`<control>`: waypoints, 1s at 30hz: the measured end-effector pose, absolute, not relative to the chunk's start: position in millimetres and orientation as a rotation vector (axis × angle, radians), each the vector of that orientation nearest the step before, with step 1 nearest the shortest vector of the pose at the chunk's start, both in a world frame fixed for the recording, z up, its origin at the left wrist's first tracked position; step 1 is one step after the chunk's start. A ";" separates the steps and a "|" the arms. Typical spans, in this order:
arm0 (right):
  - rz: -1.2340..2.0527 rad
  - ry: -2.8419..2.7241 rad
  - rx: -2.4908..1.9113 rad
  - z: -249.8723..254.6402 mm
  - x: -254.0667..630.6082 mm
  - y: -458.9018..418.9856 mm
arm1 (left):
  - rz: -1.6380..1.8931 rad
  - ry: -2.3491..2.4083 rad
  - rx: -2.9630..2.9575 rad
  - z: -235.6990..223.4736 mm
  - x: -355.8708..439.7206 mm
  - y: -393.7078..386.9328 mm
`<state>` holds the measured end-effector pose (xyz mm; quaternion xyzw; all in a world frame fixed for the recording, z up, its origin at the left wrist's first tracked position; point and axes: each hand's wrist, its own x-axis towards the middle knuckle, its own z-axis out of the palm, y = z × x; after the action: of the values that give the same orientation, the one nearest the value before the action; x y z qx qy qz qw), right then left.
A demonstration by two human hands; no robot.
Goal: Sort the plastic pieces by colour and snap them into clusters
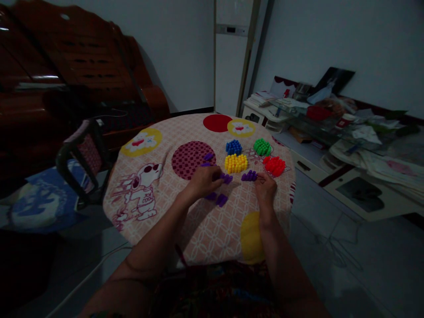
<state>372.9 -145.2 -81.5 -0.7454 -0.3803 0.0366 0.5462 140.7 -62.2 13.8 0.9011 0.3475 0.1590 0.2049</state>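
Note:
My left hand is closed, thumb and fingers pinching a short row of purple plastic pieces. Across a small gap, my right hand grips the end of another row of purple plastic pieces with its fingertips. Loose purple pieces lie around my left hand: some beyond it, others nearer to me. Just past both hands sits a yellow cluster of similar knobby pieces, with a blue cluster behind it. A green cluster and a red cluster are farther right.
A patterned cloth covers the round table. At the left stand a chair and a carved wooden sofa. A low cabinet loaded with papers and household items runs along the right. A tall white appliance stands at the back.

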 end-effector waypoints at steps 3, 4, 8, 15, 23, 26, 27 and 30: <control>0.102 -0.884 -1.750 -84.1 375.1 -144.5 | 0.426 0.895 2.499 1.7 179.8 -73.2; 0.108 -0.877 -1.749 -85.0 375.8 -144.2 | 0.414 0.880 2.494 -2.7 190.6 -76.9; 0.127 -0.865 -1.751 -86.9 377.7 -143.4 | 0.371 0.897 2.513 -16.3 218.0 -86.8; 0.088 -0.890 -1.764 -85.3 377.9 -143.8 | 0.414 0.961 2.509 -30.9 233.2 -86.8; 0.055 -0.908 -1.765 -81.2 375.9 -146.3 | 0.429 1.024 2.485 -27.8 239.7 -91.8; 0.047 -0.914 -1.774 -80.1 375.2 -146.6 | 0.432 1.062 2.484 -27.9 240.5 -94.6; 0.047 -0.910 -1.773 -80.3 375.1 -146.4 | 0.429 1.083 2.479 -27.6 239.7 -94.5; 0.058 -0.895 -1.764 -82.5 375.8 -145.8 | 0.426 1.110 2.490 -21.9 229.3 -86.6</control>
<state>375.8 -145.8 -82.5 -0.7450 -0.3779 0.0246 0.5492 229.3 -86.6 -21.9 0.8860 0.3950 0.1516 0.1899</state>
